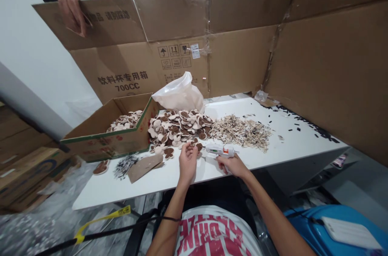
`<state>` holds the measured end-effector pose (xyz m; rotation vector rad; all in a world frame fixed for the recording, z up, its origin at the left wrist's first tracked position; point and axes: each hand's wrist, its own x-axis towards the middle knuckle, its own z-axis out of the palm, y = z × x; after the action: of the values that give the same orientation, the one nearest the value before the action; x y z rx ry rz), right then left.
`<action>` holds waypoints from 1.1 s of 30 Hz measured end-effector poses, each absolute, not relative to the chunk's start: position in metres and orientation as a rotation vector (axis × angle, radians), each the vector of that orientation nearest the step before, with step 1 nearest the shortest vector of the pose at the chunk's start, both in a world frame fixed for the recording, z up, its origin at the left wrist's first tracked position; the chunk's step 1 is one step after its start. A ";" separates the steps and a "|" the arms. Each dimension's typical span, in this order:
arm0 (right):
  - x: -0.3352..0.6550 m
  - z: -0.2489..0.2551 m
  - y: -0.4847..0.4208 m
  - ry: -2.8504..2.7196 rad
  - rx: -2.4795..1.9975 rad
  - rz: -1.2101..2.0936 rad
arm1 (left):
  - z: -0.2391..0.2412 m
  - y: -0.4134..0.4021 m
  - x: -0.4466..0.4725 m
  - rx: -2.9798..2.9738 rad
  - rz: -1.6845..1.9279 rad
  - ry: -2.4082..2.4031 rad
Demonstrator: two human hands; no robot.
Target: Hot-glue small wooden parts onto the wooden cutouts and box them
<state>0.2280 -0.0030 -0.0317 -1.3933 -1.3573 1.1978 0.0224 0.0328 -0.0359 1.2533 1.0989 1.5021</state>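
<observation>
My left hand [188, 160] pinches a small brown felt piece with a pale edge [197, 145], its fingers closed round the near side. In my right hand [234, 164] is a white glue gun [218, 150], gripped by the handle and pointing left. Its nozzle comes close to the felt piece; whether they touch I cannot tell. Just beyond my left hand rises a pile of brown and cream felt pieces [177, 126]. A heap of thin beige loops or strips [241, 130] lies behind the glue gun.
An open cardboard box [103, 143] with more felt pieces stands left, near a white plastic bag [180, 92]. Brown card [144, 168] and grey scraps [124, 166] lie at the table's [106, 195] front left. Small black pieces [309, 123] are scattered right. Cardboard walls [242, 58] enclose the back. Another person's hand [74, 15] hangs over them.
</observation>
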 end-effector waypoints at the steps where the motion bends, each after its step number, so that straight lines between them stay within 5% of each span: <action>1: 0.228 -0.031 -0.003 -1.355 -1.394 1.196 | -0.035 0.032 0.023 1.251 1.501 1.100; 33: 0.224 -0.027 -0.005 -1.309 -1.441 1.155 | -0.029 0.030 0.022 1.227 1.585 1.103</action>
<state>0.2236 -0.0047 -0.0269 -1.4415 -1.3090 1.1552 0.0219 0.0299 -0.0294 1.2271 1.1026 1.5845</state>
